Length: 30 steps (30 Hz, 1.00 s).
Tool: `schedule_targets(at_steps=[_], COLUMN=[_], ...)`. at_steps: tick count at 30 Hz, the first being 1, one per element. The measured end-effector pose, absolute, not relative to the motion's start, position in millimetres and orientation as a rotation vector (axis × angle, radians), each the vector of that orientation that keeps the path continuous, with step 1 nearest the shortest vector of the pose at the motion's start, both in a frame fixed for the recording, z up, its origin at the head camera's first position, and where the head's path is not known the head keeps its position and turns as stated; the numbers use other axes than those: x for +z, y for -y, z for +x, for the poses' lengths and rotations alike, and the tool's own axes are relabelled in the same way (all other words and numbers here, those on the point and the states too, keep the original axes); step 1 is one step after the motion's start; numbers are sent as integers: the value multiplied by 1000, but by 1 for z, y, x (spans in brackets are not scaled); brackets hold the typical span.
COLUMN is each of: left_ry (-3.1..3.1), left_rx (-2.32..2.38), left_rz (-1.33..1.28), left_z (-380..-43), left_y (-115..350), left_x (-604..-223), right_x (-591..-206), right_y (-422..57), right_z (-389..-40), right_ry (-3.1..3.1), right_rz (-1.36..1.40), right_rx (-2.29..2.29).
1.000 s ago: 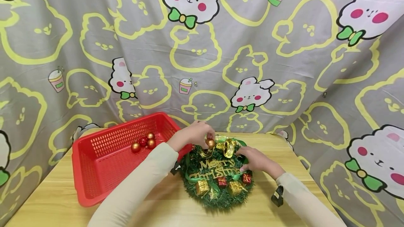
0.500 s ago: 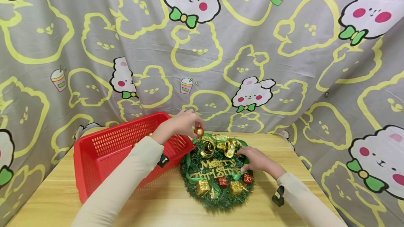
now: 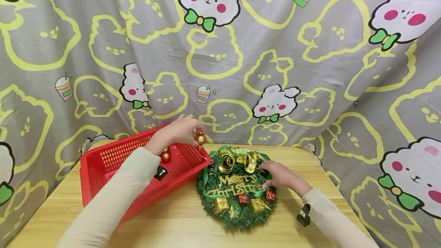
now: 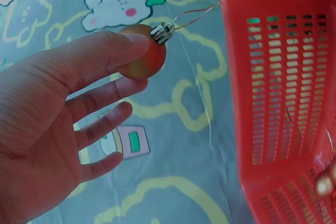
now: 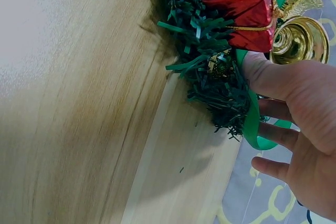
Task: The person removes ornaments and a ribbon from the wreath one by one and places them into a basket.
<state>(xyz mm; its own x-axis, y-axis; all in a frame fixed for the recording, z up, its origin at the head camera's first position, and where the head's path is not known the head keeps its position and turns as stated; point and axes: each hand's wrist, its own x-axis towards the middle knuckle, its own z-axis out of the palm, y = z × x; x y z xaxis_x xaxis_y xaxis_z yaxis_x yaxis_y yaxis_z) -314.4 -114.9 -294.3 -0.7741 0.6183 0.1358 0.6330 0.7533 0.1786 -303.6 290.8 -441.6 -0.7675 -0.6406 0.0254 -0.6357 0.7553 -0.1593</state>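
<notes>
My left hand pinches a gold Christmas bauble between thumb and fingers, above the back right corner of the red basket. In the left wrist view the bauble has a silver cap and a thin string loop, with the basket wall beside it. My right hand holds the right rim of a green Christmas wreath lying on the table. The right wrist view shows that hand with its thumb against the wreath and fingers beside a green ribbon.
Gold bells, a gold "Merry Christmas" sign and small wrapped boxes decorate the wreath. More baubles lie inside the basket, partly hidden by my left arm. Behind the wooden table hangs a patterned curtain.
My left hand has carried the gold bauble from above the wreath's bells leftward to the basket's back corner. The right hand has stayed on the wreath.
</notes>
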Motion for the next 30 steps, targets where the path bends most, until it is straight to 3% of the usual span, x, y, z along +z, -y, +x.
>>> schedule_targets(at_steps=[30], left_ry=[2907], left_rx=[-381], left_rz=[-805], left_z=[-316], left_y=[184], left_x=[-330], right_x=[-445], right_y=[-291], right_z=[-304], right_ry=[-2918], right_rz=[-1045], right_rx=[-252])
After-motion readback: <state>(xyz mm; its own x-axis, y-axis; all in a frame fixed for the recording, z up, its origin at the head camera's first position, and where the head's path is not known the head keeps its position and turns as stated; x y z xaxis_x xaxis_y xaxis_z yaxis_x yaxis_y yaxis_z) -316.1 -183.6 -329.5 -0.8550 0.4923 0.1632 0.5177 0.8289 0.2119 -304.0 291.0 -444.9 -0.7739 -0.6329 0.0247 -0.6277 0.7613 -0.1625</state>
